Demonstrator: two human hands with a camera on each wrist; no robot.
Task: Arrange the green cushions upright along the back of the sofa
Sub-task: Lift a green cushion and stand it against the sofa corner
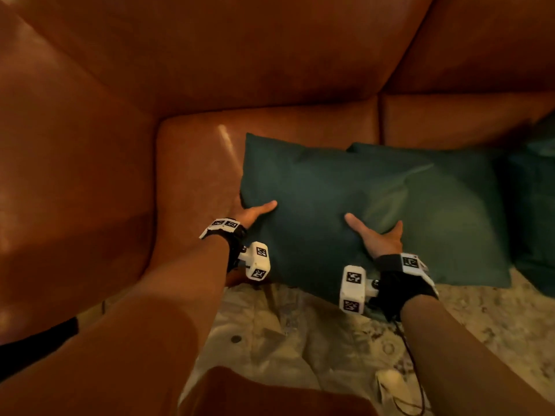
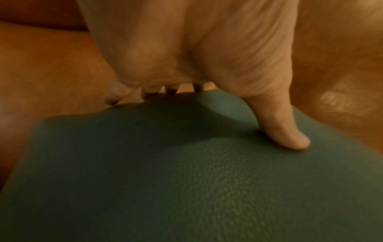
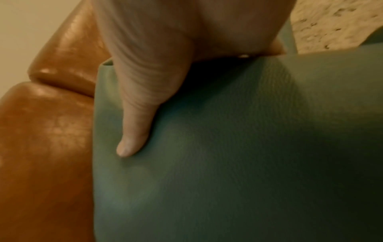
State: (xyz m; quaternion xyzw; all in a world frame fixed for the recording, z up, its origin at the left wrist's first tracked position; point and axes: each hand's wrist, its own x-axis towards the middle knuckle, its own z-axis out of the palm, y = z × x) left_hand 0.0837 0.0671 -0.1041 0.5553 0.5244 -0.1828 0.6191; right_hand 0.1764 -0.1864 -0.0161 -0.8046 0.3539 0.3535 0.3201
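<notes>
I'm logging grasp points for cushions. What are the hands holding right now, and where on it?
Both hold the front green cushion: left hand at its left edge, right hand at its near right edge, thumbs on top.

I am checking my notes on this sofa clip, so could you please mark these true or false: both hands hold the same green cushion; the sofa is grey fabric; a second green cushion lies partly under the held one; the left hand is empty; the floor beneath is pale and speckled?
1. Both hands hold the same green cushion. True: the left hand and the right hand grip the front cushion.
2. The sofa is grey fabric. False: the sofa is shiny orange-brown leather.
3. A second green cushion lies partly under the held one. True: the second cushion.
4. The left hand is empty. False: it grips the cushion's left edge.
5. The floor is pale and speckled. True: the floor.
</notes>
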